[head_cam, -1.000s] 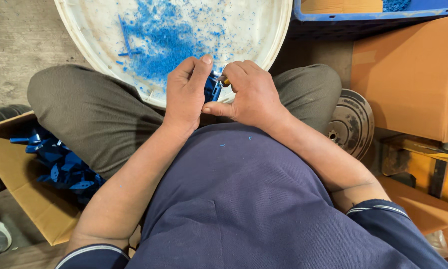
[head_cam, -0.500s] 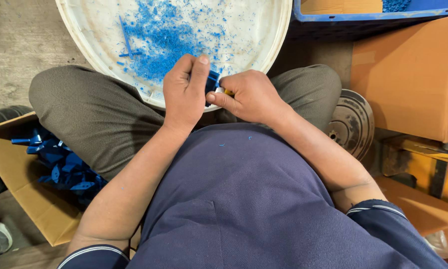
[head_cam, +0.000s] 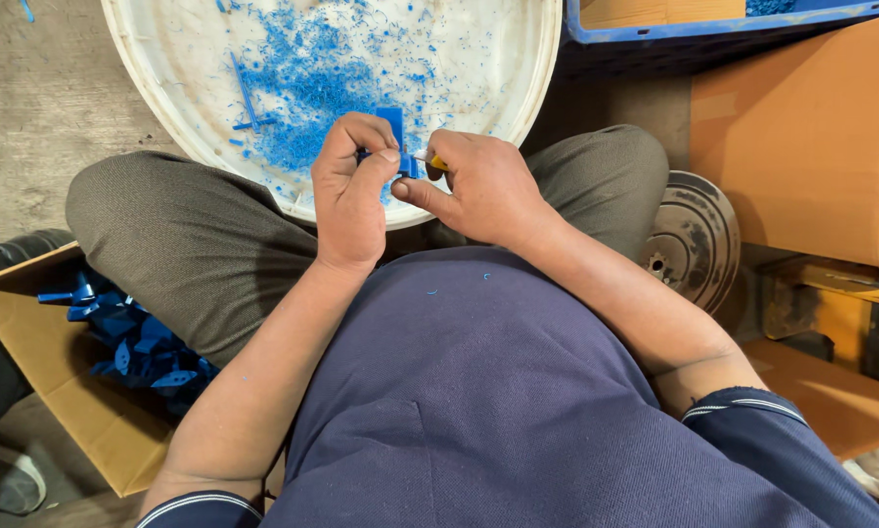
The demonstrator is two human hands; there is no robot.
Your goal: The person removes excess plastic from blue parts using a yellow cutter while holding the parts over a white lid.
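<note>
My left hand point(head_cam: 351, 191) grips a small blue plastic part point(head_cam: 394, 129), whose top sticks up above the fingers. My right hand point(head_cam: 478, 186) pinches a small tool with a yellow handle point(head_cam: 437, 161), its tip against the part's right side. Both hands hover over the near rim of a round white basin point(head_cam: 165, 127) strewn with blue plastic shavings point(head_cam: 307, 78). I sit with my knees spread, the basin between them.
An open cardboard box point(head_cam: 58, 411) at my left knee holds several blue plastic parts point(head_cam: 136, 342). A round metal disc point(head_cam: 698, 240) lies by my right knee. Cardboard boxes point(head_cam: 801, 137) stand at the right, a blue crate point(head_cam: 713, 20) at the top.
Both hands have shifted slightly, and the blue part now stands higher above my left fingers. The right hand's tool stays against it.
</note>
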